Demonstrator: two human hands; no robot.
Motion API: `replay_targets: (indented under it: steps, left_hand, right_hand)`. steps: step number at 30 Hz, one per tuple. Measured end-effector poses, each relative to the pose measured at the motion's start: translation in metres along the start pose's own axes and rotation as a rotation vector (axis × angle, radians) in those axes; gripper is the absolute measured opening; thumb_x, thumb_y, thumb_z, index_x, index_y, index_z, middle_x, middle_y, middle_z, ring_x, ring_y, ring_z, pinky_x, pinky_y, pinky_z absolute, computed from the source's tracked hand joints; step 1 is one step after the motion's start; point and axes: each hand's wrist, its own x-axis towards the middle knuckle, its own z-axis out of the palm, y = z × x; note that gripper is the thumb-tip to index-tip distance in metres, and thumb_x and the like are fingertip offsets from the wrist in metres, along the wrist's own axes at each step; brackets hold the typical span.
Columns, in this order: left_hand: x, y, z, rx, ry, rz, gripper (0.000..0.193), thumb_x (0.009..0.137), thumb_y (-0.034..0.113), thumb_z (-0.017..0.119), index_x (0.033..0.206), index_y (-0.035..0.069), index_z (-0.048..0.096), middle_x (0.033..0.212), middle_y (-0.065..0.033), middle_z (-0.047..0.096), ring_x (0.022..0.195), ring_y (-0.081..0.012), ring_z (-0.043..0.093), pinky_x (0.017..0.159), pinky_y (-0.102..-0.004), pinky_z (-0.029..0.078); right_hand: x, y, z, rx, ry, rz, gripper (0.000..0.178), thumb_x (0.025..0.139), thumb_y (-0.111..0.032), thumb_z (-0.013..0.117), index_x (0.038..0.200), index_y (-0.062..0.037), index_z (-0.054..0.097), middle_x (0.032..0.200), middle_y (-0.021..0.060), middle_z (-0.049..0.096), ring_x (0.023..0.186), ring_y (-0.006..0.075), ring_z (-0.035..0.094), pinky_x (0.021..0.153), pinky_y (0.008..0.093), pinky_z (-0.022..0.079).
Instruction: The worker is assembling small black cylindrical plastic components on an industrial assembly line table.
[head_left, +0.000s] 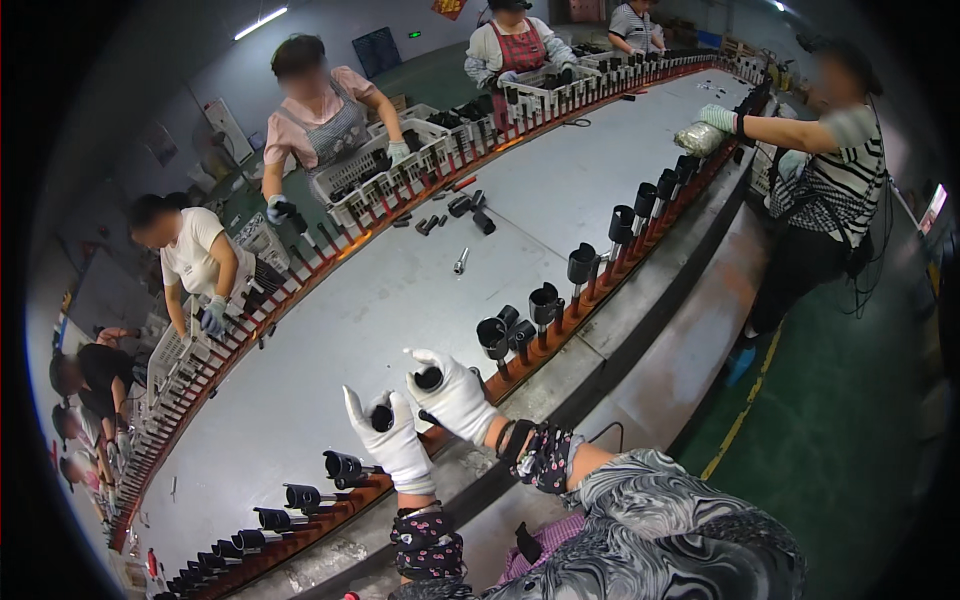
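Observation:
My left hand (402,452), in a white glove, is closed round a small black cylindrical part (381,418) with a round end facing up. Just right of it and a little farther off, my white-gloved right hand (458,402) grips another black cylindrical part (429,378). Both hands are above the near rail of the table. On upright pegs to the right sit black cups, the closest being a black cup (493,337) and a smaller black cylinder (521,336) beside it. Left of my hands, a black cup (343,465) sits on the same rail.
A long grey table (400,290) is ringed by pegs on an orange-brown rail. Loose black cylinders (460,206) and a shiny metal piece (460,262) lie on it. Co-workers stand opposite beside white crates (425,150); another person (840,150) at right holds a wrapped bundle (699,139).

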Motion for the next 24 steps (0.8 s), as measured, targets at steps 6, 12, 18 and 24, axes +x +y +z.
replay_targets:
  steps: [6, 12, 18, 24]
  left_hand:
    - [-0.057, -0.021, -0.030, 0.048, 0.061, -0.022, 0.067, 0.097, 0.000, 0.060, 0.157, 0.000, 0.029, 0.155, -0.0163, 0.041, 0.141, -0.0256, 0.042, 0.120, -0.0406, 0.032]
    - [-0.115, 0.021, -0.001, 0.287, -0.292, 0.230, 0.075, 0.095, -0.004, 0.058, 0.160, -0.003, 0.021, 0.164, -0.0241, 0.027, 0.152, -0.0325, 0.030, 0.126, -0.0449, 0.021]
    - [-0.037, 0.059, 0.050, -0.047, -0.252, -0.112, 0.076, 0.093, 0.003, 0.071, 0.158, 0.002, 0.032, 0.114, -0.0081, 0.062, 0.100, -0.0117, 0.058, 0.090, -0.0274, 0.050]
    - [-0.037, 0.015, 0.014, -0.215, -0.078, -0.177, 0.064, 0.095, -0.002, 0.069, 0.153, 0.005, 0.043, 0.103, 0.0002, 0.060, 0.093, -0.0092, 0.057, 0.087, -0.0252, 0.050]
  right_hand:
    - [-0.082, 0.027, -0.051, 0.058, -0.221, 0.385, 0.033, 0.095, -0.009, 0.067, 0.127, -0.0057, 0.065, 0.126, 0.0148, 0.070, 0.116, 0.0240, 0.068, 0.101, 0.0329, 0.051]
    - [-0.011, -0.018, -0.095, -0.059, 0.295, -0.049, 0.058, 0.089, -0.007, 0.075, 0.142, -0.0016, 0.054, 0.119, 0.0098, 0.069, 0.119, 0.0180, 0.062, 0.107, 0.0322, 0.047]
    - [0.029, -0.012, -0.064, 0.003, 0.074, -0.028, 0.041, 0.085, -0.009, 0.081, 0.123, -0.0050, 0.067, 0.082, -0.0014, 0.064, 0.075, 0.0059, 0.060, 0.073, 0.0238, 0.054]
    - [-0.014, -0.008, -0.032, 0.197, -0.075, 0.063, 0.052, 0.087, -0.011, 0.080, 0.135, -0.0080, 0.062, 0.092, 0.0029, 0.068, 0.079, 0.0057, 0.061, 0.076, 0.0221, 0.053]
